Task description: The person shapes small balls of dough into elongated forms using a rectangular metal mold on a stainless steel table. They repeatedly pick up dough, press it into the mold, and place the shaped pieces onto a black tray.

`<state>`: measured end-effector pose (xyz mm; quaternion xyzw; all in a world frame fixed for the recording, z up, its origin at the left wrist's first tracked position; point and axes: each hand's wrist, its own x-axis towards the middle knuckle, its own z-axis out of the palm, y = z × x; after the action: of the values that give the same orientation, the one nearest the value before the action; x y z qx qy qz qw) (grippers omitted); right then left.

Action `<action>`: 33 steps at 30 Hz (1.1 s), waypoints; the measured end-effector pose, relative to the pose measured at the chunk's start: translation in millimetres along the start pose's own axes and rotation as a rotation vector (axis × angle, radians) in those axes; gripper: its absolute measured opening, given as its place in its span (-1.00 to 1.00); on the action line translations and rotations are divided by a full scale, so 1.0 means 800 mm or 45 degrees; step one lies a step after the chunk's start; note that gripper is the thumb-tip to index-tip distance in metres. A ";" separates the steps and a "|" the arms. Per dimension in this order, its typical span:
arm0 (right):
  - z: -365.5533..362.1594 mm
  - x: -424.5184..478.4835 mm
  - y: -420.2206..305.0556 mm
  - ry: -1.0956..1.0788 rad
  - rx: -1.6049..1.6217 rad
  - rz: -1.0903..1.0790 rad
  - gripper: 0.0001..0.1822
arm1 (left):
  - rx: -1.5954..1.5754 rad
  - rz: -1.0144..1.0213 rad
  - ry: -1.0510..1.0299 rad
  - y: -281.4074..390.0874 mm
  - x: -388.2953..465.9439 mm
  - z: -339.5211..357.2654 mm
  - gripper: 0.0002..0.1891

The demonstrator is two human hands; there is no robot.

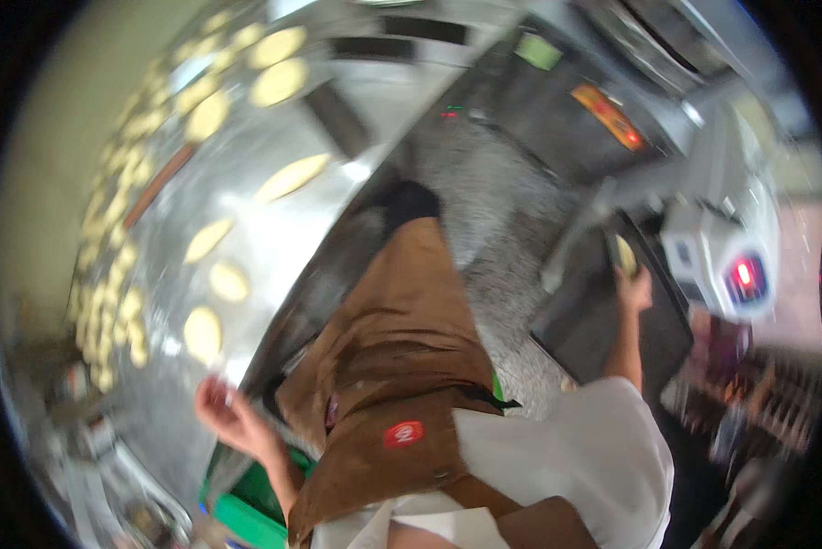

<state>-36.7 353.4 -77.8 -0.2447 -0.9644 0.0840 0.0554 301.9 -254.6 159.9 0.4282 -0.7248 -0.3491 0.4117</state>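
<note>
On the left, my left hand (227, 412) hangs at the near edge of the steel table (177, 274), loosely curled and blurred, with no object seen in it. Just beyond its fingers lies a flattened oval of pale dough (203, 335). A rounder piece (229, 281) and two longer ones, one of them a pointed oval (293, 177), lie farther along the table. Out to the right, my right hand (634, 291) grips what looks like a narrow dark loaf tin (614, 252) with pale dough (626, 255) in it. It is above a black tray (582, 322).
Many small dough pieces (112, 274) line the table's far side beside a rolling pin (158, 187). Several dark tins (335, 120) stand at its far end. A white machine with a red display (745, 276) adjoins the tray. Below my left arm is a green bin (249, 521).
</note>
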 end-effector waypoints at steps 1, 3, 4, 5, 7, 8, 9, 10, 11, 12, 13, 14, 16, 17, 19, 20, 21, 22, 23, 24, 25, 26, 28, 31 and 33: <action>0.014 0.010 0.007 -0.055 0.032 -0.052 -0.18 | -0.016 -0.009 -0.004 0.001 -0.002 0.004 -0.65; 0.030 0.022 0.017 -0.153 0.008 0.022 -0.16 | -0.026 -0.028 0.034 0.002 -0.007 0.007 -0.64; 0.034 0.026 0.021 -0.136 -0.018 -0.025 -0.16 | -0.036 -0.041 0.024 0.002 -0.008 0.008 -0.64; 0.034 0.030 0.022 -0.128 -0.033 -0.088 -0.14 | -0.041 -0.047 0.020 0.002 -0.009 0.007 -0.64; 0.021 0.028 0.020 -0.005 -0.200 -0.166 -0.14 | -0.065 -0.084 0.016 0.001 -0.010 0.006 -0.65; 0.010 0.024 0.012 0.109 -0.184 -0.241 -0.15 | -0.072 -0.068 -0.004 -0.001 -0.008 0.003 -0.66; 0.003 0.016 -0.003 0.207 -0.161 -0.257 -0.20 | -0.075 -0.002 -0.041 -0.003 -0.008 0.001 -0.68; -0.006 0.004 -0.023 0.306 0.003 -0.336 -0.25 | -0.056 -0.077 -0.025 -0.007 -0.007 0.000 -0.69; -0.023 -0.011 -0.049 0.346 0.091 -0.504 -0.34 | -0.028 -0.123 -0.021 -0.012 -0.006 -0.002 -0.70; -0.034 -0.032 -0.083 0.306 0.303 -0.605 -0.43 | 0.030 -0.099 -0.020 -0.017 -0.004 -0.004 -0.72; -0.049 -0.058 -0.120 0.230 0.503 -0.648 -0.52 | 0.007 -0.105 -0.017 -0.023 -0.004 -0.006 -0.74; -0.065 -0.087 -0.165 0.125 0.713 -0.658 -0.57 | 0.022 -0.093 -0.008 -0.030 -0.001 -0.007 -0.73; -0.100 -0.151 -0.269 -0.003 0.975 -0.868 -0.66 | 0.137 -0.039 0.021 -0.047 0.007 -0.015 -0.73; -0.119 -0.187 -0.323 -0.018 1.045 -1.017 -0.69 | 0.232 -0.016 0.024 -0.056 0.013 -0.020 -0.73; -0.152 -0.264 -0.427 -0.202 1.252 -1.172 -0.72 | 0.409 0.101 0.031 -0.082 0.041 -0.035 -0.71; -0.168 -0.304 -0.470 -0.320 1.288 -1.281 -0.72 | 0.419 0.056 0.057 -0.097 0.058 -0.041 -0.69; -0.181 -0.343 -0.508 -0.426 1.294 -1.482 -0.71 | 0.423 0.066 0.084 -0.111 0.077 -0.046 -0.67; -0.190 -0.379 -0.544 -0.583 1.331 -1.636 -0.71 | 0.532 -0.020 0.047 -0.124 0.099 -0.053 -0.62; -0.197 -0.406 -0.575 -0.555 1.275 -1.929 -0.67 | 0.468 -0.059 0.013 -0.133 0.112 -0.062 -0.60; -0.202 -0.433 -0.596 -0.690 1.268 -1.914 -0.66 | 0.387 -0.119 -0.044 -0.142 0.127 -0.061 -0.59; -0.205 -0.440 -0.617 -0.692 1.396 -1.976 -0.64 | 0.268 -0.202 -0.126 -0.150 0.144 -0.051 -0.57; -0.204 -0.434 -0.640 -0.493 1.377 -1.996 -0.61 | 0.296 -0.230 -0.189 -0.155 0.156 -0.051 -0.56; -0.205 -0.388 -0.671 -0.229 1.323 -1.728 -0.59 | 0.304 -0.377 -0.292 -0.158 0.176 -0.048 -0.53; -0.189 -0.317 -0.703 0.053 1.101 -1.476 -0.58 | 0.294 -0.501 -0.423 -0.156 0.196 -0.049 -0.58; -0.169 -0.277 -0.711 0.083 0.779 -1.376 -0.60 | 0.369 -0.601 -0.586 -0.155 0.210 -0.053 -0.64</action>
<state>-86.1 -227.5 147.8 0.3025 -0.8819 0.3093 0.1871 332.1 -462.0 120.8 0.5479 -0.7216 -0.4154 0.0805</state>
